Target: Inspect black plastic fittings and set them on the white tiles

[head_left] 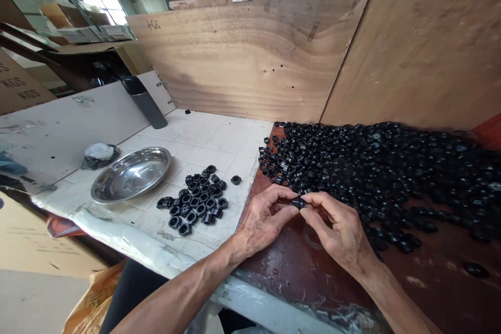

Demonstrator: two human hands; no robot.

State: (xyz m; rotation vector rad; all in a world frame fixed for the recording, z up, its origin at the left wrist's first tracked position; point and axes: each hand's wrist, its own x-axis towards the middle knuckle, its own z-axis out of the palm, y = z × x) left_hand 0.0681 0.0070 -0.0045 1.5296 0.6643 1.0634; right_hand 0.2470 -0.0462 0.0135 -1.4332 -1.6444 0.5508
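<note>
Between the fingertips of both hands is a small black plastic ring [298,202], mostly covered by the fingers. My left hand [266,219] pinches it from the left with thumb and forefinger. From the other side, my right hand [337,224] pinches the same ring. Both hands are over the front of the dark red board [274,255]. Behind and right of them spreads a large heap of black plastic rings [376,162]. A smaller group of similar rings [199,198] sits on the white surface to the left, with one lying apart.
A shallow steel bowl [133,175] stands on the white tabletop [219,135]. Beside it is a wrapped plastic bundle [100,154]. A dark grey bottle [144,102] leans by the left side panel. A tall wooden board [242,57] closes off the back. Cardboard boxes [27,81] are at far left.
</note>
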